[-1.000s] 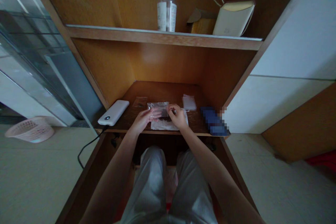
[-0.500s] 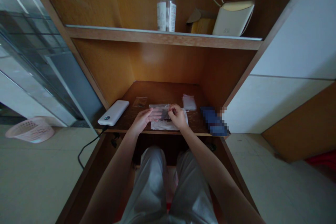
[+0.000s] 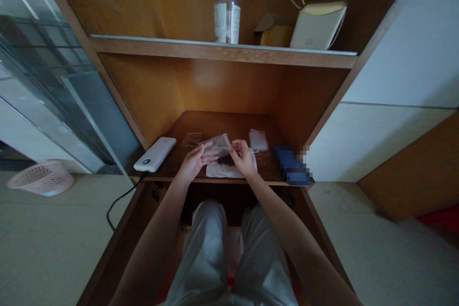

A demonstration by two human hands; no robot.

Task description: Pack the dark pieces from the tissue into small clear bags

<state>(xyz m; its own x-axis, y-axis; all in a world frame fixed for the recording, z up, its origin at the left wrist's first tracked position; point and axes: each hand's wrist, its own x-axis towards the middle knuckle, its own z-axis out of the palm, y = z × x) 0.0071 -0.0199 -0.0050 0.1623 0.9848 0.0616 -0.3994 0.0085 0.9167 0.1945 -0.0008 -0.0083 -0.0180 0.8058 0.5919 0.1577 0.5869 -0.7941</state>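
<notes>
A small clear plastic bag (image 3: 219,144) is held tilted between my two hands, just above the shelf board. My left hand (image 3: 193,163) has its thumb over the bag's left part and its fingers stretched behind the plastic. At the bag's right edge, my right hand (image 3: 243,157) pinches it between thumb and fingers. Beneath lies a whitish sheet or flat bag (image 3: 216,171) with small dark pieces on or in it, partly covered by the hands. Behind my left hand rests another small clear bag (image 3: 191,138) with something dark inside. A stack of clear bags (image 3: 258,139) lies beyond my right hand.
On the board's left is a white power bank (image 3: 156,154) with a black cable (image 3: 124,195). A dark blue, pixelated object (image 3: 291,165) lies at its right. The upper shelf bears a bottle (image 3: 227,14), a cardboard box (image 3: 276,32) and a cream strapped device (image 3: 317,26). A pink basket (image 3: 41,178) stands left.
The bag has turned, its right end swinging up and away from me. My right hand's fingers have shifted along its edge, and more of the dark pieces beneath now show.
</notes>
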